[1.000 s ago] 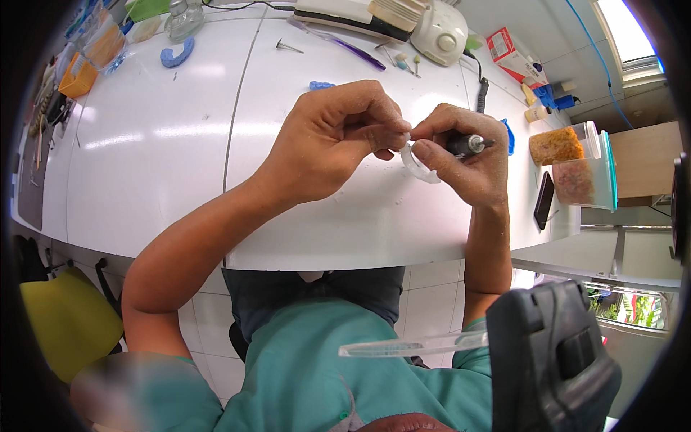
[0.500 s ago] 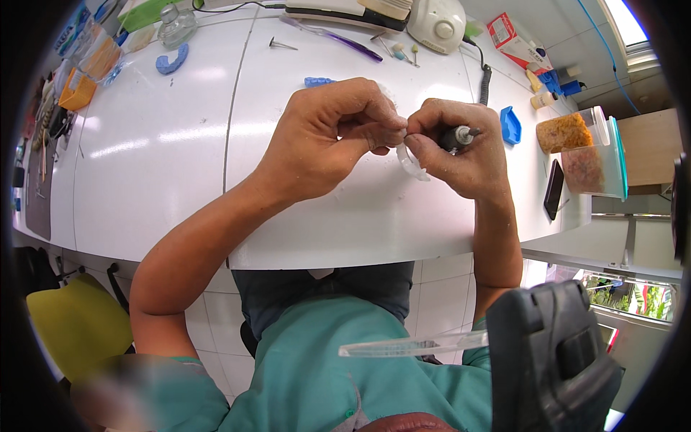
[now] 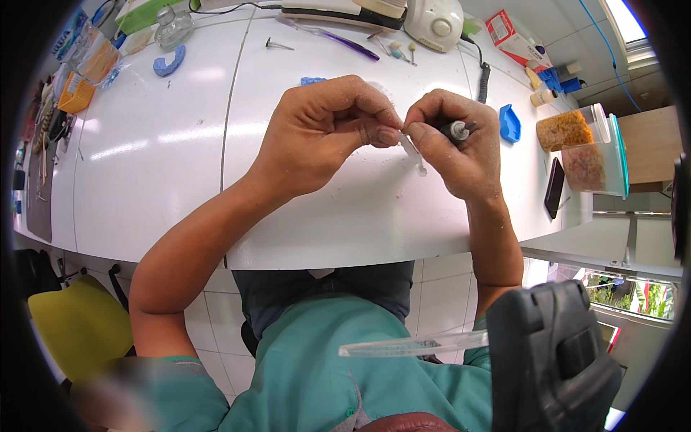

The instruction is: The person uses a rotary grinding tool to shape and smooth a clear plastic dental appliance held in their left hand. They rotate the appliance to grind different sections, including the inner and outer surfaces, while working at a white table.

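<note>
A clear, curved dental aligner hangs between my hands above the white table; it is thin and partly hidden by fingers. My left hand is closed, thumb and forefinger pinching its upper end. Facing it, my right hand is closed too, its thumb and forefinger at the aligner's other side. Tucked in my right hand lies a dark rotary handpiece, its pointed tip toward the right. Fine pale dust specks my fingers. Behind my left hand, a blue dental mould rests on the table.
Another blue mould lies far left by a glass bottle. A purple pen-like tool, small burs and a white control unit line the back. Rightward are a blue tray, phone and plastic tubs.
Both hands have shifted slightly, and the right fingertips have risen a little. The aligner has turned, so it now looks narrower, more edge-on.
</note>
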### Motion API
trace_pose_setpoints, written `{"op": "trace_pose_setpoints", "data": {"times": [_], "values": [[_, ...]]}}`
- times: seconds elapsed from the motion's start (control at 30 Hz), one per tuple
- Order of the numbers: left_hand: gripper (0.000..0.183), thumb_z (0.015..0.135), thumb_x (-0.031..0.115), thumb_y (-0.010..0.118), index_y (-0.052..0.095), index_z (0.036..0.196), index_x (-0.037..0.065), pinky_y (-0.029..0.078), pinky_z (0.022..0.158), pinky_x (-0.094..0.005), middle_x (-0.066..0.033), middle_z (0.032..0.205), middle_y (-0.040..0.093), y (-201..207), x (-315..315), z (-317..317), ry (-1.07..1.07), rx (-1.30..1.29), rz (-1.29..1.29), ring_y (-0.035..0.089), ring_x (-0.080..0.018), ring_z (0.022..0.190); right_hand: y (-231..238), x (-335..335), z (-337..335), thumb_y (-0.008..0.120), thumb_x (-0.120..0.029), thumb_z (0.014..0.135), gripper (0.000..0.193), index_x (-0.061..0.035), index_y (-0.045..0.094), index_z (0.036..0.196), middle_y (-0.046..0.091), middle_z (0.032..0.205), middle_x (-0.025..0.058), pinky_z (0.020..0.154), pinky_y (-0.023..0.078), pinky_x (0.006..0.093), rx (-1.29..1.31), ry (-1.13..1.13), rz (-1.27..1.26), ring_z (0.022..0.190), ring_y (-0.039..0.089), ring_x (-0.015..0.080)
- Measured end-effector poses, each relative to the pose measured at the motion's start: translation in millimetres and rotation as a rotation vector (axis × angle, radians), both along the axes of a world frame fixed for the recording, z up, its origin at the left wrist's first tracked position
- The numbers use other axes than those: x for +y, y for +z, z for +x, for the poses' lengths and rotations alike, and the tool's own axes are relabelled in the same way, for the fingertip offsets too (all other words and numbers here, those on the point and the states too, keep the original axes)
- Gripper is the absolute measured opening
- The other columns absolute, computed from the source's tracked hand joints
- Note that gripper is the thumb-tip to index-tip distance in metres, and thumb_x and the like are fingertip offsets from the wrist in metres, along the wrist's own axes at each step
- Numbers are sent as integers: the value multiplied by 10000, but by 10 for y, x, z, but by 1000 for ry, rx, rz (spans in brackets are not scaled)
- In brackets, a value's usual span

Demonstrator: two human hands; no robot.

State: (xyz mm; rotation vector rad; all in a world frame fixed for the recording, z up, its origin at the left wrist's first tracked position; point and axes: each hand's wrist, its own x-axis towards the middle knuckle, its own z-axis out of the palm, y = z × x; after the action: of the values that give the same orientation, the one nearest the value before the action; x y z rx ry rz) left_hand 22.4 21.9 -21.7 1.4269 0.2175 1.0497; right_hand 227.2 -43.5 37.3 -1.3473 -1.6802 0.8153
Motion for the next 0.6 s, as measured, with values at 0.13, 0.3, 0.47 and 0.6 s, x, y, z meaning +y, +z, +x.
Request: {"op": "trace_pose_setpoints", "data": {"times": [0.13, 0.3, 0.47, 0.6], "values": [[106, 928, -16, 737, 732, 1034, -8, 615, 767, -270, -69, 948, 710, -11, 24, -1, -20, 10, -24, 696, -126, 843, -40, -1, 0, 655, -68, 857, 100, 14, 711, 865, 650, 717, 0, 573, 430, 231, 11, 5, 23, 643, 540, 50], [115, 921, -1, 750, 737, 1035, -2, 621, 747, -265, -65, 943, 713, -4, 25, 4, 4, -6, -32, 694, -120, 832, -62, 18, 17, 663, -78, 847, 128, 21, 726, 897, 666, 728, 21, 572, 434, 235, -2, 27, 66, 639, 549, 61], [130, 923, -1, 750, 744, 1053, 1, 624, 744, -265, -70, 974, 716, -7, 25, -7, 26, 8, -41, 695, -123, 840, -40, 4, 21, 666, -65, 842, 124, 22, 732, 902, 681, 741, 29, 582, 449, 232, -11, 64, 46, 650, 570, 62], [159, 923, -5, 753, 741, 1082, 2, 626, 755, -268, -73, 1008, 715, -15, 15, -4, 42, 14, -45, 701, -131, 857, -4, -6, -21, 687, -48, 839, 96, 17, 730, 894, 682, 743, 21, 586, 454, 225, -43, 44, -2, 658, 576, 56]]}}
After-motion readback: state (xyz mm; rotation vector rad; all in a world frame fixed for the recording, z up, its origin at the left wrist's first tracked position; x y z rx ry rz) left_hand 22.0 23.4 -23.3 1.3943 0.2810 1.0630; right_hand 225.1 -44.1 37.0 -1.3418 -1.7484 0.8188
